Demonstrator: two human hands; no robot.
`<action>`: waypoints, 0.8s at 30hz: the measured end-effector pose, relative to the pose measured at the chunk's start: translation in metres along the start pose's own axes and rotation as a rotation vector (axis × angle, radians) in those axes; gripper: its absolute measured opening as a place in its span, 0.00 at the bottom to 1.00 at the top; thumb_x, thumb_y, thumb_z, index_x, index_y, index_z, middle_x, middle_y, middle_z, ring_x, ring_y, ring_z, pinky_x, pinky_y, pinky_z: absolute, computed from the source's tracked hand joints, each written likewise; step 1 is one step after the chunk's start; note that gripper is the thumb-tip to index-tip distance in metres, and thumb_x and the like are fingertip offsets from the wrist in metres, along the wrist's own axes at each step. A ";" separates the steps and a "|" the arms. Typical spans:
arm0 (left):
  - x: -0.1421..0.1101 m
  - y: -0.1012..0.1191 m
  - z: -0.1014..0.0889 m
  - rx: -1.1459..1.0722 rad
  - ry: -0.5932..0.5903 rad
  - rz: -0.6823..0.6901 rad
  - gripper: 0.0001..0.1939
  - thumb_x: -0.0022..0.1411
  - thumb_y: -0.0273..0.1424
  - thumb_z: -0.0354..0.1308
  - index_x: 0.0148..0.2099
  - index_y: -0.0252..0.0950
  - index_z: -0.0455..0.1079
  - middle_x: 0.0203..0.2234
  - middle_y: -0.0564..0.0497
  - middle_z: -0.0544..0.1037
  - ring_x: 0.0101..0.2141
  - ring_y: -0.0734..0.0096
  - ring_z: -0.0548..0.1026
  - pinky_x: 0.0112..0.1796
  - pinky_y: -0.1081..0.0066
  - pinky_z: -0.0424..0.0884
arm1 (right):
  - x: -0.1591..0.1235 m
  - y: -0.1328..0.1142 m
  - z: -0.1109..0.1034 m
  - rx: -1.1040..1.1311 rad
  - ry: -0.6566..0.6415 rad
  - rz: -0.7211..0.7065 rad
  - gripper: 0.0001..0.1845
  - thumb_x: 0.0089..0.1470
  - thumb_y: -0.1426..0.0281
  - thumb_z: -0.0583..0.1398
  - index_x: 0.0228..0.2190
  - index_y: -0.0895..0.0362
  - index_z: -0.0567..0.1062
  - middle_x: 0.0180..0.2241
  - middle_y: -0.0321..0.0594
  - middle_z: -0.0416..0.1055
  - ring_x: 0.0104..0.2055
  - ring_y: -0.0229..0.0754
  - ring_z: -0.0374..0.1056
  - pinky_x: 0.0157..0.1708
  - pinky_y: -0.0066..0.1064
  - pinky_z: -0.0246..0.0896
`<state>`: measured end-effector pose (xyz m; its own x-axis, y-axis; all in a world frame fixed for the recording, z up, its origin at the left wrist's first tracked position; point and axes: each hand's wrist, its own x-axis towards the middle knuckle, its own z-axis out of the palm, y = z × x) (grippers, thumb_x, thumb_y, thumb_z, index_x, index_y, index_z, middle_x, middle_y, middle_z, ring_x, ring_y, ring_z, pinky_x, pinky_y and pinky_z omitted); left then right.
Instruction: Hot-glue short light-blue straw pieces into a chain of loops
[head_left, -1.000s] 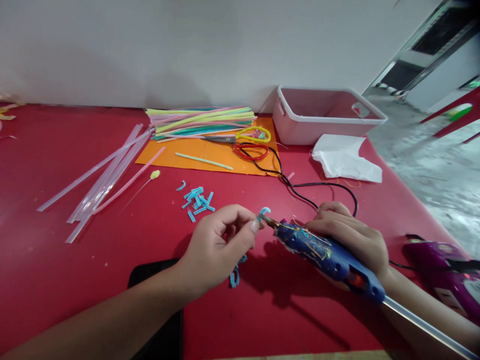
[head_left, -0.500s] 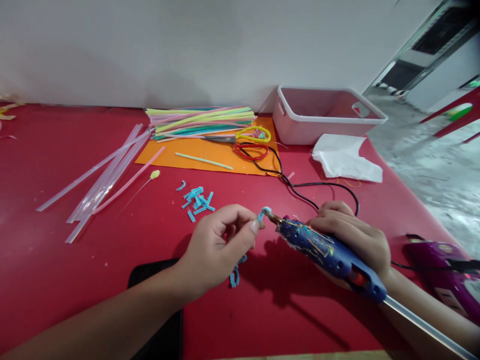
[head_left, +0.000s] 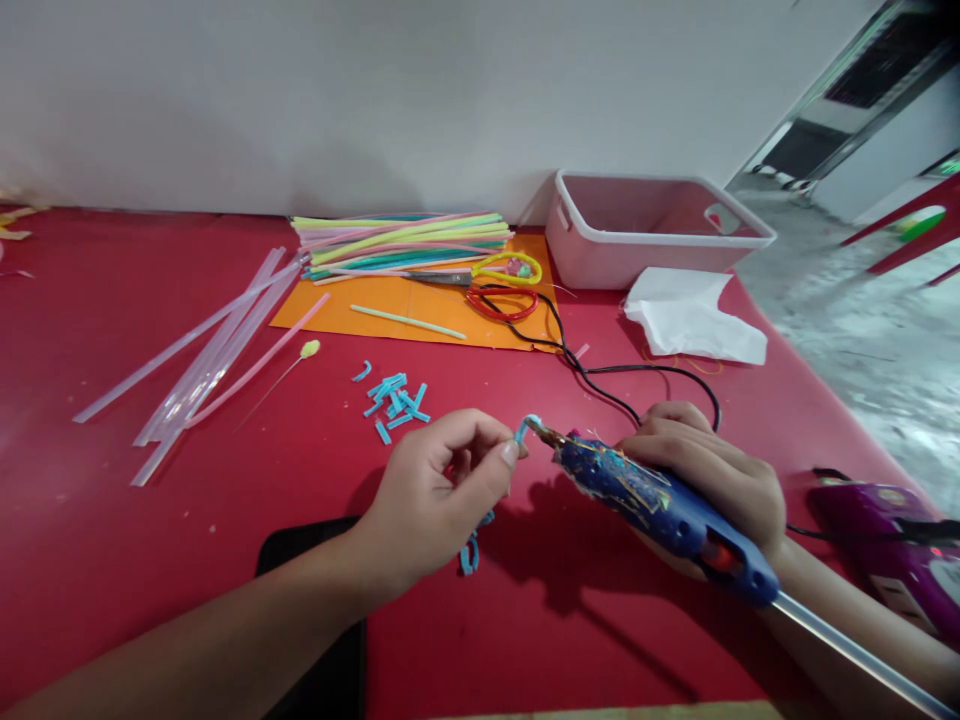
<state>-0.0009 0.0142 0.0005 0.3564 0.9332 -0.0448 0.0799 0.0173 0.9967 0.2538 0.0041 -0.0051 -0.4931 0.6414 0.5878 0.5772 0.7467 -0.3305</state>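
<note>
Between thumb and fingertips, my left hand (head_left: 442,490) pinches a short bent piece of blue pipe cleaner (head_left: 523,428). My right hand (head_left: 712,470) is wrapped round a dark blue hot glue gun (head_left: 637,495), smeared with dried glue. The gun's nozzle meets the upper end of the blue piece. A clear glue stick (head_left: 855,645) sticks out of the gun's rear. Beyond my left hand lies a small pile of cut blue pieces (head_left: 397,400). Joined blue loops (head_left: 469,555) rest on the table below that hand, partly hidden by it.
Pipe cleaners (head_left: 405,245) and scissors (head_left: 506,287) lie on orange paper (head_left: 322,308). Spare glue sticks (head_left: 217,360) are at left, a plastic bin (head_left: 660,240) and white paper (head_left: 694,315) at back right. A black cord (head_left: 615,370) loops behind the gun; a purple power strip (head_left: 885,550) sits at right.
Almost nothing differs. My right hand and the rear of the glue gun have shifted very slightly to the right; the nozzle stays at the blue piece.
</note>
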 end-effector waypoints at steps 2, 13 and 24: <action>0.000 0.000 0.000 0.000 0.001 -0.003 0.11 0.67 0.37 0.56 0.34 0.36 0.68 0.21 0.57 0.68 0.22 0.78 0.64 0.23 0.77 0.61 | 0.000 0.000 0.000 0.003 -0.001 -0.001 0.07 0.59 0.70 0.59 0.41 0.55 0.70 0.27 0.35 0.70 0.26 0.38 0.66 0.39 0.41 0.64; 0.002 0.000 0.000 -0.003 0.015 -0.009 0.10 0.67 0.36 0.56 0.34 0.36 0.68 0.21 0.57 0.67 0.22 0.77 0.65 0.24 0.77 0.62 | 0.001 0.000 -0.001 0.022 0.013 0.000 0.07 0.58 0.70 0.59 0.40 0.55 0.72 0.27 0.34 0.71 0.26 0.38 0.68 0.39 0.40 0.64; 0.002 0.002 -0.001 0.004 0.059 0.029 0.09 0.67 0.33 0.54 0.33 0.35 0.68 0.21 0.57 0.70 0.22 0.79 0.67 0.25 0.78 0.65 | -0.002 0.003 0.000 0.021 -0.005 -0.016 0.10 0.63 0.63 0.56 0.41 0.54 0.72 0.27 0.37 0.72 0.27 0.42 0.69 0.39 0.42 0.64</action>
<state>-0.0006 0.0162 0.0023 0.3028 0.9530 -0.0120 0.0740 -0.0109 0.9972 0.2562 0.0052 -0.0075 -0.5054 0.6301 0.5895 0.5556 0.7603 -0.3365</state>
